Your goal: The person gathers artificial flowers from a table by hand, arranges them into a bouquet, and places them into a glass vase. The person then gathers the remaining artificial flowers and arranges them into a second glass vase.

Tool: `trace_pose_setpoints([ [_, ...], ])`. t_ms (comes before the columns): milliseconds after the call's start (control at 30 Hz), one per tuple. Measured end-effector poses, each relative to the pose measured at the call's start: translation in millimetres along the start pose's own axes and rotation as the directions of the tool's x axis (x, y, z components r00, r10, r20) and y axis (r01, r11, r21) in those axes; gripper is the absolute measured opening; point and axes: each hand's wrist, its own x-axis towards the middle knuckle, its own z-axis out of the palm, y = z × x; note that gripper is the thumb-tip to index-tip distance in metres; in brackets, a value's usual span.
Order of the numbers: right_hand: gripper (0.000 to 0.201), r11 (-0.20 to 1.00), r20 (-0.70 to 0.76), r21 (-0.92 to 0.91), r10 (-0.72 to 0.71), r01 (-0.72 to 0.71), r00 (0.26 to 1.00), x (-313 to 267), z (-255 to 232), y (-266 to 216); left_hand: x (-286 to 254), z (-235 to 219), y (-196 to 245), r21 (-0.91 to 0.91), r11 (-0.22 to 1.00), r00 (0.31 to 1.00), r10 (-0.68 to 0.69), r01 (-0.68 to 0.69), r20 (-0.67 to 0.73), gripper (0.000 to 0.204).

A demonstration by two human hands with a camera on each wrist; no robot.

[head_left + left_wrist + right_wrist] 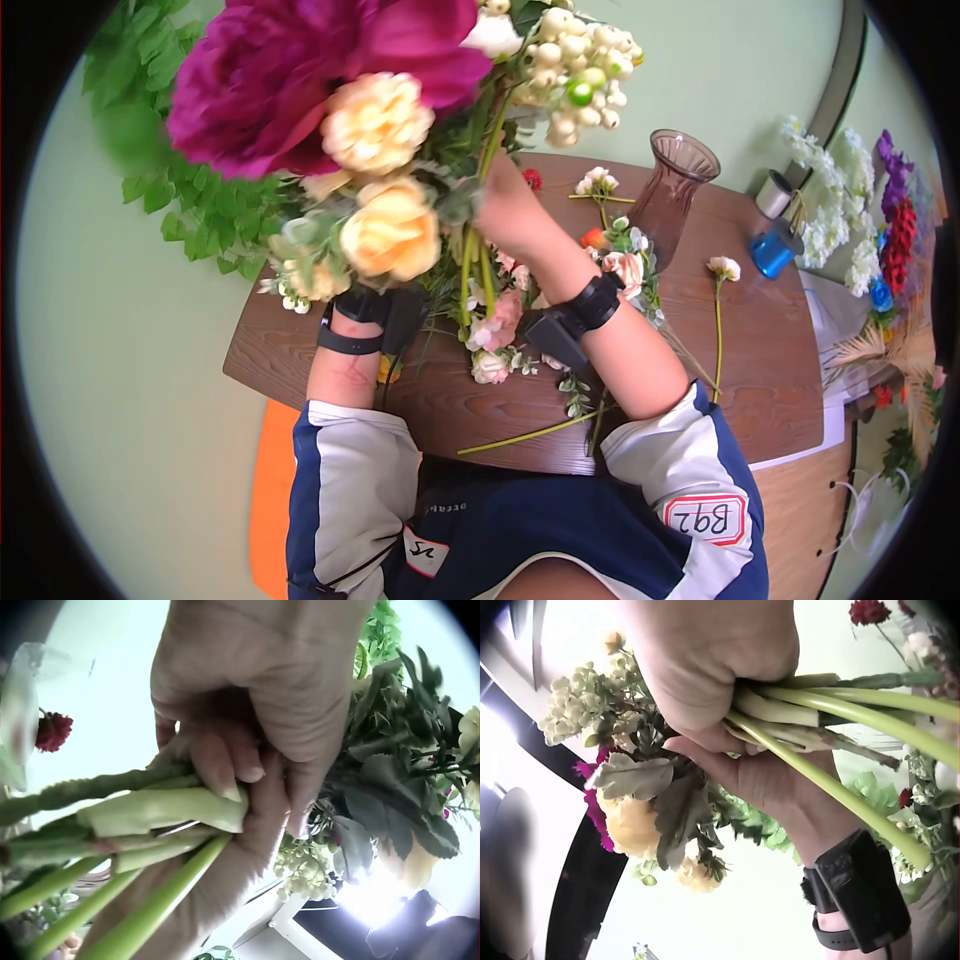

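A bouquet of flowers is held up in front of me, with a large magenta bloom [290, 80], a peach rose [390, 230] and a sprig of cream berries [575, 65]. My right hand [510, 205] grips its green stems [840, 780] just below the foliage. In the left wrist view my left hand [262, 682] curls around the same bundle, against the right hand's fingers. Blooms hide most of the left hand in the head view. Cut stem ends [97, 877] stick out past both hands at differing lengths.
On the brown wooden table [780, 370] stands a purple-tinted glass vase [675, 190]. Pink and white flowers [500, 325] lie beneath the bouquet; a single white flower [722, 270] lies to the right. A blue spool [775, 250] sits near the edge. Green leaves [200, 220] hang at left.
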Motion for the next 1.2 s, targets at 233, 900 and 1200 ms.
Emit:
trace_pose_setpoints([
  [233,0.018,0.736,0.027,0.622,0.32,-0.266,0.947,-35.0,-41.0,10.8,-26.0,-20.6,171.1,-0.352,0.866,0.92,0.257,-0.355,-0.295,0.031],
  [900,0.028,0.778,0.134,0.573,0.222,-0.258,0.966,-28.8,-51.1,41.0,-21.7,18.6,196.8,-0.548,0.827,0.956,-0.046,-0.126,-0.288,0.07],
  [1200,0.034,0.708,0.254,0.648,0.146,-0.281,0.956,-24.0,-49.2,52.5,-21.1,7.8,190.7,-0.613,0.784,0.992,-0.027,0.096,0.121,0.057],
])
